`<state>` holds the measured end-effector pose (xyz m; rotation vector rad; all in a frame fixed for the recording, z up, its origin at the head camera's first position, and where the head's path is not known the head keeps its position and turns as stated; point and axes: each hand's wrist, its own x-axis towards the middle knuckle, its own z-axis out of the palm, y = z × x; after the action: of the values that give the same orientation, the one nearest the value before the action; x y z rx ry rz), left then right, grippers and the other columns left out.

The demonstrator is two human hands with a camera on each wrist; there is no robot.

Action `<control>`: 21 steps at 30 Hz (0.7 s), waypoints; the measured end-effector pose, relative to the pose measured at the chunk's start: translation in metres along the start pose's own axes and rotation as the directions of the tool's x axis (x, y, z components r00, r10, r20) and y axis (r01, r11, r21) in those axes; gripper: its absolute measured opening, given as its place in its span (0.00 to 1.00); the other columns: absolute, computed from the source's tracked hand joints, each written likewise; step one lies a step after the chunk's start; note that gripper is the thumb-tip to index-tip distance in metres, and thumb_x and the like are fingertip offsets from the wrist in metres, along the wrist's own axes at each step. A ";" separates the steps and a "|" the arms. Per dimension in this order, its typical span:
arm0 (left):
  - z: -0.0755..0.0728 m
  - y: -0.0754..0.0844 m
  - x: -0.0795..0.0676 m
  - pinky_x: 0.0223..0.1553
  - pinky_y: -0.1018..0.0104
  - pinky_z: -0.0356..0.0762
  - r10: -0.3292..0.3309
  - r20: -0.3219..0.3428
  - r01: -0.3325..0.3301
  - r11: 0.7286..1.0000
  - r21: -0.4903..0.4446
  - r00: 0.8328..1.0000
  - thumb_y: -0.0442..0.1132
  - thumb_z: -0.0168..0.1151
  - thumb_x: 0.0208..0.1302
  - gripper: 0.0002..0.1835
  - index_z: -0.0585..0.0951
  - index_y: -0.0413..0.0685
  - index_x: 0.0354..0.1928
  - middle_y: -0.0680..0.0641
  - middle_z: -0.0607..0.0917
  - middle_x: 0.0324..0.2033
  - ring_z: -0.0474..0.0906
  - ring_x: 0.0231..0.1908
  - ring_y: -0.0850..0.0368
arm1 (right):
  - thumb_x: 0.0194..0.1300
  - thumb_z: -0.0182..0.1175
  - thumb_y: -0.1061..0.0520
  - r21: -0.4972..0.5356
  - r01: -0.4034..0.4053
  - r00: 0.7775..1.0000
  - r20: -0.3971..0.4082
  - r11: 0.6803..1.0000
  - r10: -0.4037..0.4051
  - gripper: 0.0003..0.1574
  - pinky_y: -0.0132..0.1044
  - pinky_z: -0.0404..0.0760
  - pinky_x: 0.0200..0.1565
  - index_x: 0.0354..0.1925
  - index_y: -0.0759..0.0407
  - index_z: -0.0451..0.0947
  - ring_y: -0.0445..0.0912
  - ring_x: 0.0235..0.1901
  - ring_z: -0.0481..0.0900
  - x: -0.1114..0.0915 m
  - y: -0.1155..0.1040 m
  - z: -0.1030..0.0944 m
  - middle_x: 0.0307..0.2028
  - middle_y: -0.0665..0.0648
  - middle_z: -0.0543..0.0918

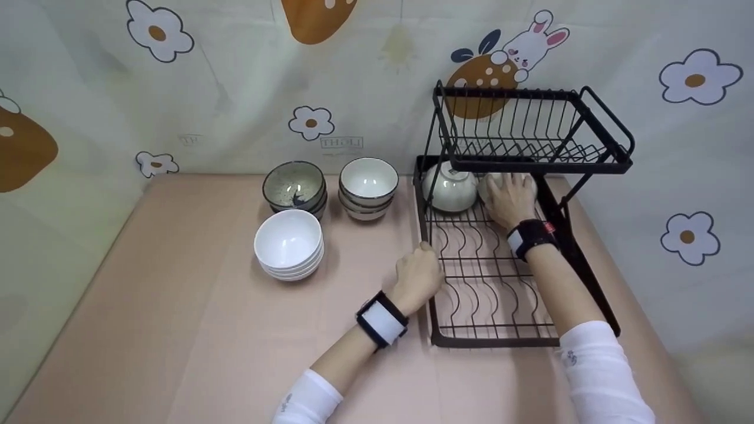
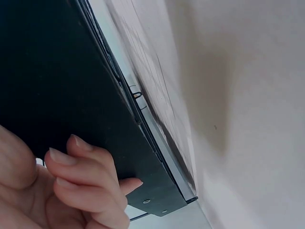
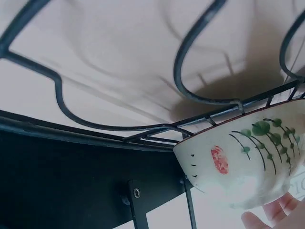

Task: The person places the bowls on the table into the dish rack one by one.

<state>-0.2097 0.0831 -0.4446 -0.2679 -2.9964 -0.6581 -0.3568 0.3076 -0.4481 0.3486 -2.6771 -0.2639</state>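
Observation:
In the back right of the black dish rack's lower tier (image 1: pixel 495 341), my right hand (image 1: pixel 512 197) holds a pale bowl by its base and mostly covers it from above. The right wrist view shows that bowl (image 3: pixel 238 167) with green leaves, a red mark and a brown rim, tilted against the wires, fingertips (image 3: pixel 274 212) at its foot. Another pale bowl (image 1: pixel 450 188) sits left of it, base showing. My left hand (image 1: pixel 418 277) is at the rack's left rail, fingers curled, seeming to grip it; the left wrist view shows the black side panel (image 2: pixel 62 81) beside curled fingers (image 2: pixel 86 176).
The rack's upper tier (image 1: pixel 530 150) overhangs the back of the lower one. Left of the rack stand a stack of white bowls (image 1: pixel 288 241), grey-green bowls (image 1: pixel 294 185) behind it, and dark-rimmed white bowls (image 1: pixel 368 182). A patterned cloth (image 1: pixel 235 88) hangs behind the table.

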 end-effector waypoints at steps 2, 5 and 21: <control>0.000 0.000 0.000 0.28 0.57 0.81 -0.003 0.007 0.003 1.000 -0.008 1.000 0.37 0.59 0.57 0.20 0.75 0.30 0.49 0.41 0.85 0.31 0.83 0.28 0.46 | 0.63 0.52 0.52 0.006 -0.008 1.000 0.001 1.000 0.008 0.28 0.65 0.70 0.54 0.60 0.58 0.68 0.68 0.54 0.70 0.000 -0.001 0.000 0.56 0.73 0.71; 0.000 0.000 0.000 0.28 0.57 0.81 -0.002 0.005 0.003 1.000 -0.014 1.000 0.37 0.58 0.58 0.19 0.75 0.31 0.48 0.41 0.85 0.31 0.83 0.29 0.46 | 0.63 0.53 0.52 0.009 -0.018 1.000 0.013 1.000 0.018 0.28 0.65 0.70 0.54 0.61 0.57 0.68 0.68 0.54 0.69 -0.001 -0.002 -0.001 0.57 0.72 0.70; 0.001 -0.001 -0.001 0.25 0.58 0.80 0.014 -0.017 -0.014 1.000 0.006 1.000 0.37 0.58 0.58 0.14 0.76 0.34 0.43 0.41 0.85 0.27 0.83 0.27 0.47 | 0.60 0.52 0.59 0.111 -0.123 0.992 0.022 0.986 0.121 0.28 0.63 0.74 0.48 0.59 0.60 0.69 0.69 0.56 0.68 -0.013 -0.021 -0.019 0.57 0.76 0.68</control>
<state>-0.2089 0.0824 -0.4459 -0.2816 -2.9767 -0.6467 -0.3329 0.2894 -0.4415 0.2161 -2.7217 -0.0796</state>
